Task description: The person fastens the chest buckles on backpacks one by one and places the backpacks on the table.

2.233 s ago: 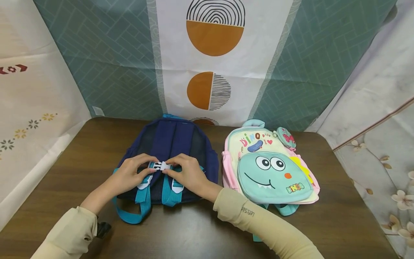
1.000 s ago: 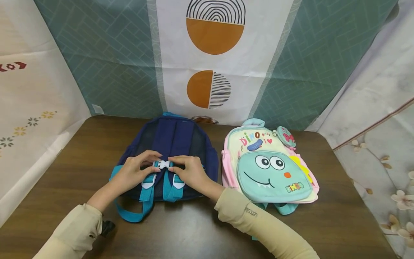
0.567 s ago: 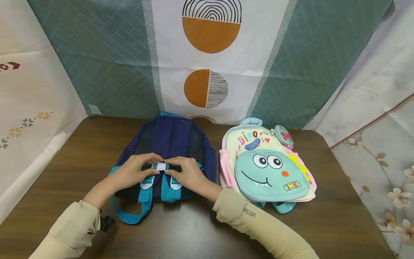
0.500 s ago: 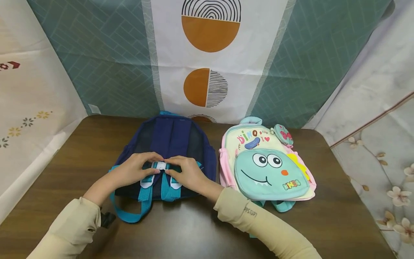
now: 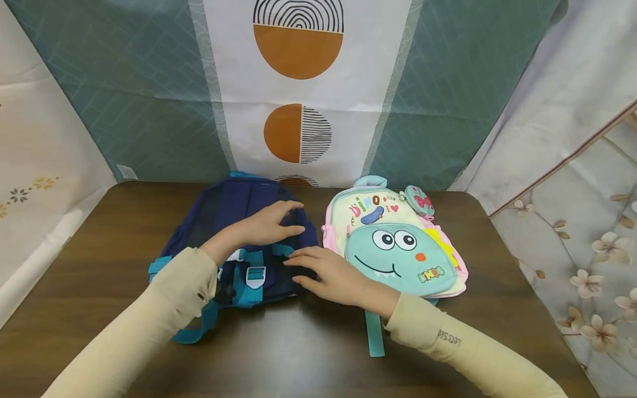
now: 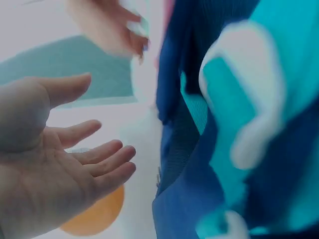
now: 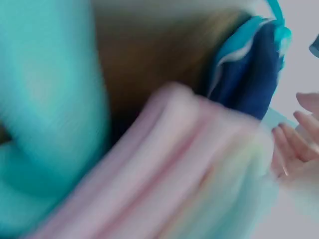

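My left hand (image 5: 266,225) is over the navy backpack (image 5: 239,199), fingers extended and apart, holding nothing. In the left wrist view its palm and spread fingers show beside the backpack. My right hand (image 5: 333,273) hovers near the lower left of the dinosaur backpack (image 5: 403,254), fingers loosely extended, nothing in them. The navy backpack lies back side up, with teal straps (image 5: 246,296) and a white strap adjuster (image 5: 256,277). A white buckle piece (image 5: 234,255) shows beside my left wrist, which partly hides the chest strap. The dinosaur backpack is cream, pink and mint with a smiling face.
Both backpacks lie side by side on the dark wooden table (image 5: 318,354). A round coin pouch (image 5: 419,200) hangs at the dinosaur backpack's upper right, and a mint strap (image 5: 375,334) trails below it. Patterned cloths (image 5: 164,94) hang around the table.
Both hands have let go of the white buckle, whose halves were brought together earlier. They have moved right, toward the dinosaur backpack. The head view has turned slightly right.
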{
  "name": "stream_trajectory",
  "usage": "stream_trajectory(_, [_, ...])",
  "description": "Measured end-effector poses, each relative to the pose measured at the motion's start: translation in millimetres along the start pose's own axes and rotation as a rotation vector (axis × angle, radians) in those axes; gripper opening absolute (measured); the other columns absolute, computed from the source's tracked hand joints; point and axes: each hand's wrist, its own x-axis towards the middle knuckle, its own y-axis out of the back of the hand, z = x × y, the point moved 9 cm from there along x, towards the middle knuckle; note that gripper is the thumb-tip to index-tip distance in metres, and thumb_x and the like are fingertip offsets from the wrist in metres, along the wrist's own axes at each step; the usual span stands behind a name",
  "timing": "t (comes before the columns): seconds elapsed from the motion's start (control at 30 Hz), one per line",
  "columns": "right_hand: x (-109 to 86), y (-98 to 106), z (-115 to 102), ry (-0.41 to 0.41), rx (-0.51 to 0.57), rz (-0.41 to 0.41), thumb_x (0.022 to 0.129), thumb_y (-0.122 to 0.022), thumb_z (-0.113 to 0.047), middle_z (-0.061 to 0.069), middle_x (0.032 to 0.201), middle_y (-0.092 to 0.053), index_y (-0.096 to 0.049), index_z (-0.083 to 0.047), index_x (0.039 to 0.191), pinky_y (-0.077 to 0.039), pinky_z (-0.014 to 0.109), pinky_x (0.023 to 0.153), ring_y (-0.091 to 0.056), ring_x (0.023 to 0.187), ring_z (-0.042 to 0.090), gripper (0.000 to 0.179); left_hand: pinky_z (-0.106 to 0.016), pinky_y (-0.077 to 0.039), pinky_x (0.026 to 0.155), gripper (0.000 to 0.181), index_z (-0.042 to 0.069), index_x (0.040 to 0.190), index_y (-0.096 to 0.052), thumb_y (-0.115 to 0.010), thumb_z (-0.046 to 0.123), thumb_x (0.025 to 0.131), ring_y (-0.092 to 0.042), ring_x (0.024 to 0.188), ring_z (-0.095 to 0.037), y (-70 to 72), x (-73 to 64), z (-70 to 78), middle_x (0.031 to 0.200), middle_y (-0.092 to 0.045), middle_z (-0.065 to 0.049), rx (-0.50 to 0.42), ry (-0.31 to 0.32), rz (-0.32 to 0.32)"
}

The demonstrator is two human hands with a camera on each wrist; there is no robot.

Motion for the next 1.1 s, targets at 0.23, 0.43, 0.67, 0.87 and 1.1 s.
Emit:
stream_trajectory(0.23, [-47.6, 19.8, 13.1, 0.097, -0.208, -0.011, 0.086, -0.067, -0.036, 0.0, 0.124, -0.058, -0.062, -0.016, 0.122, -0.042, 0.034, 0.096, -0.051, 0.116, 0.015, 0.042, -0.048, -0.037, 0.102, 0.072, 0.001, 0.148, -0.011, -0.052, 0.026, 0.094, -0.04, 0.127, -0.037, -4.9, 55.5, -11.6, 0.145, -0.028, -0.025, -0.086, 0.139, 0.141])
stream_trajectory(0.43, [-87.4, 33.6, 28.3, 0.093, -0.29, 0.008, 0.079, -0.069, -0.048, 0.0, 0.126, -0.056, -0.06, -0.018, 0.124, -0.043, 0.037, 0.093, -0.052, 0.115, 0.017, 0.054, -0.045, -0.036, 0.103, 0.082, 0.001, 0.148, 0.0, -0.054, 0.028, 0.092, -0.044, 0.124, -0.037, -28.5, 85.6, -17.4, 0.141, -0.035, -0.028, -0.06, 0.24, 0.125])
stream_trajectory(0.67, [-109.0, 36.1, 48.5, -0.01, -0.359, -0.029, 0.072, -0.078, -0.043, 0.004, 0.13, -0.053, -0.052, -0.016, 0.133, -0.047, 0.038, 0.091, -0.053, 0.116, 0.021, 0.072, -0.036, -0.046, 0.087, 0.077, -0.005, 0.146, -0.01, -0.054, 0.023, 0.089, -0.053, 0.107, -0.032, -54.5, 100.8, -8.0, 0.132, -0.045, -0.028, 0.091, 0.296, -0.014])
stream_trajectory(0.87, [-104.3, 30.3, 51.7, 0.029, -0.432, -0.029, 0.07, -0.081, -0.03, 0.007, 0.123, -0.057, -0.052, -0.011, 0.132, -0.053, 0.036, 0.079, -0.057, 0.109, 0.022, 0.071, -0.037, -0.049, 0.075, 0.047, -0.006, 0.128, -0.045, -0.058, 0.01, 0.086, -0.055, 0.094, -0.03, -53.5, 107.2, 4.3, 0.117, -0.055, -0.022, 0.17, 0.285, 0.086])
stream_trajectory(1.1, [-115.1, 44.1, 31.1, 0.292, -0.528, 0.275, 0.077, -0.068, -0.018, 0.004, 0.098, -0.062, -0.062, -0.002, 0.115, -0.053, 0.028, 0.057, -0.064, 0.075, 0.014, 0.041, -0.03, -0.047, 0.064, 0.033, -0.004, 0.118, -0.054, -0.055, 0.006, 0.087, -0.055, 0.083, -0.026, -46.5, 107.0, 10.7, 0.104, -0.059, -0.017, 0.143, 0.243, 0.194])
